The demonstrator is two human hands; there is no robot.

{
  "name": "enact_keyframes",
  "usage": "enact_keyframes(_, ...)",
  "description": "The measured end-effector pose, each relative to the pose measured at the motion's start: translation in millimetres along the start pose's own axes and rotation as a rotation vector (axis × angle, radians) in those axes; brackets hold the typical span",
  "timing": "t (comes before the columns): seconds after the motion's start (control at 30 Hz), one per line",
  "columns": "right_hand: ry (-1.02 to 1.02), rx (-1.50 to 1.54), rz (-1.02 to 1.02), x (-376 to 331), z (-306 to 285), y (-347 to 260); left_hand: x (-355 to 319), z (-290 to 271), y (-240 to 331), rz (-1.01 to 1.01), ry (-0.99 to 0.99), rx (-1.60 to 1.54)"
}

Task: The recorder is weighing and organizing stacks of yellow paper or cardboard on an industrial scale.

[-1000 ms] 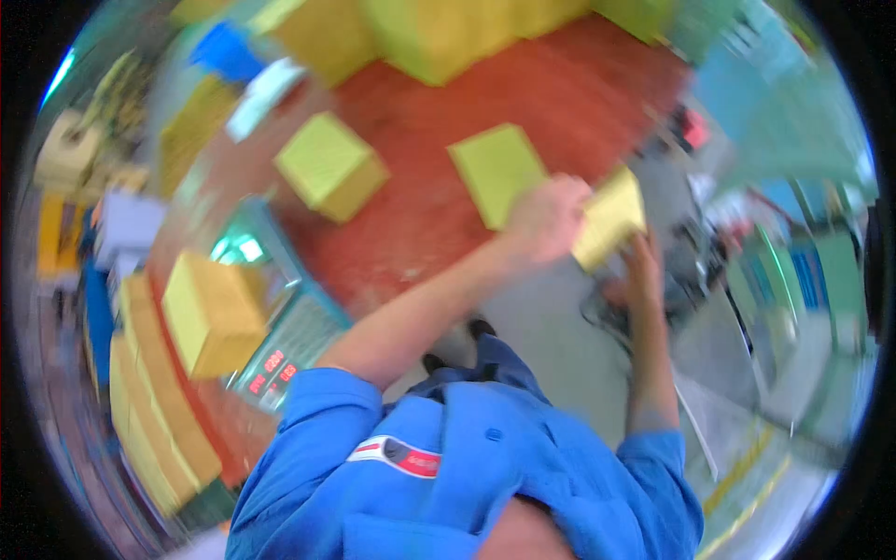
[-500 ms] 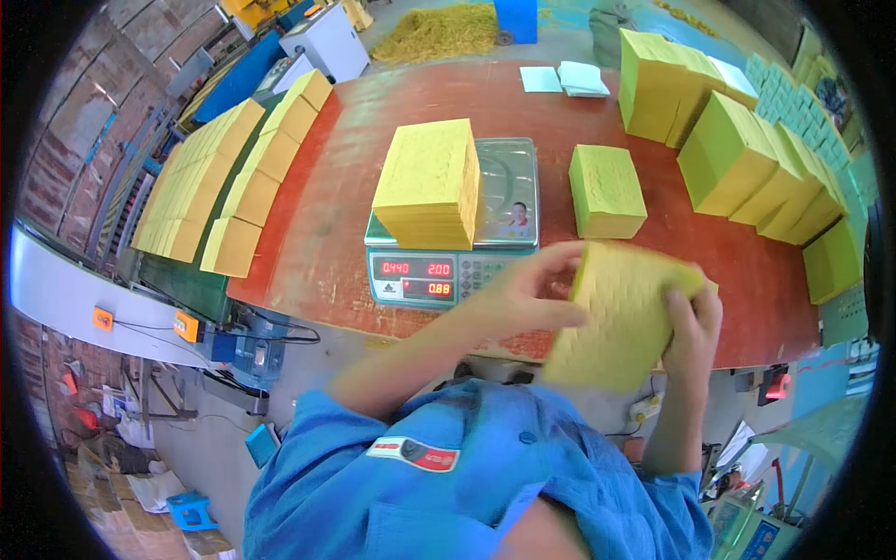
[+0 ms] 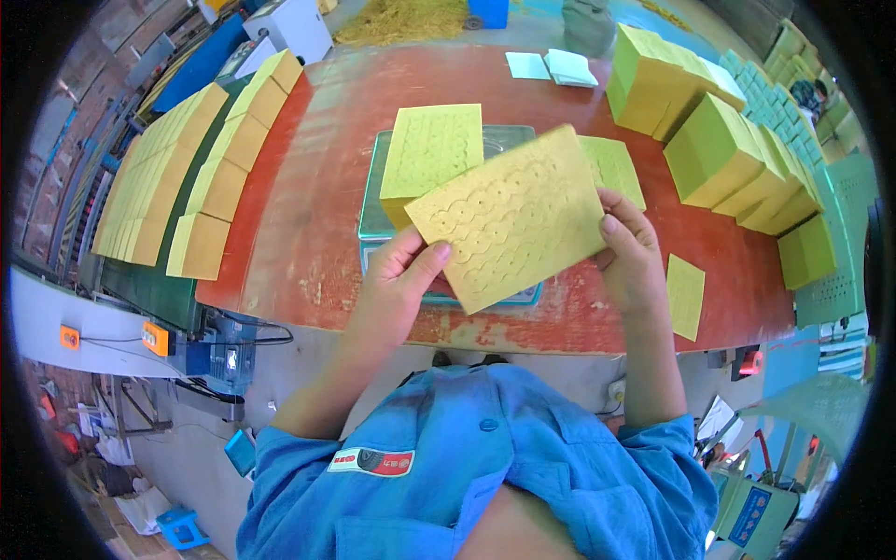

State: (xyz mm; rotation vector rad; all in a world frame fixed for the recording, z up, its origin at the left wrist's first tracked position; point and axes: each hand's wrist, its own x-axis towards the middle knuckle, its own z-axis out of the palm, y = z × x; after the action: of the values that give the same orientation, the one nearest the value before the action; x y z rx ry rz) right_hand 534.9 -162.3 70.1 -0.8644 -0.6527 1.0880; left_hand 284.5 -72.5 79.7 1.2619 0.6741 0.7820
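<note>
**Yellow sheet held over scale**

The red bench point(image 3: 308, 215) carries yellow stacks point(image 3: 719, 149) and a scale point(image 3: 373, 215). A patterned yellow sheet point(image 3: 513, 219) is gripped above the scale, tilted, by the fingers of the left hand point(image 3: 397, 285) and right hand point(image 3: 635, 252).

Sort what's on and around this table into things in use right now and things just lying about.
In use:
- left hand and right hand, holding the yellow sheet
- scale with yellow stack

Lying about:
- green-yellow blocks
- row of yellow stacks
- white papers
- single sheet
</note>
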Motion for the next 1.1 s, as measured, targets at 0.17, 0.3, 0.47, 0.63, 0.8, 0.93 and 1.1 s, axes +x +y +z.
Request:
enact_keyframes(0.17,-0.158,-0.465,-0.158,8,28,-21,11,-41,25,-0.073,-0.234,0.264)
enact_keyframes(0.3,-0.341,-0.823,0.042,17,47,-32,29,-56,53,-0.206,-0.426,0.424)
enact_keyframes(0.47,-0.255,-0.807,0.037,32,77,-20,54,-83,61,-0.117,-0.297,0.071)
enact_keyframes(0.63,0.062,-0.421,-0.081,89,92,6,99,-114,53,-0.203,-0.337,-0.29)
enact_keyframes(0.8,0.111,-0.386,0.007,124,95,37,130,-129,32,-0.136,-0.185,-0.018)
enact_keyframes(0.93,0.063,-0.556,0.084,129,79,36,139,-129,31,-0.198,-0.133,0.099)
enact_keyframes(1.1,0.048,-0.683,0.115,122,75,39,142,-131,22,-0.226,-0.105,0.189)
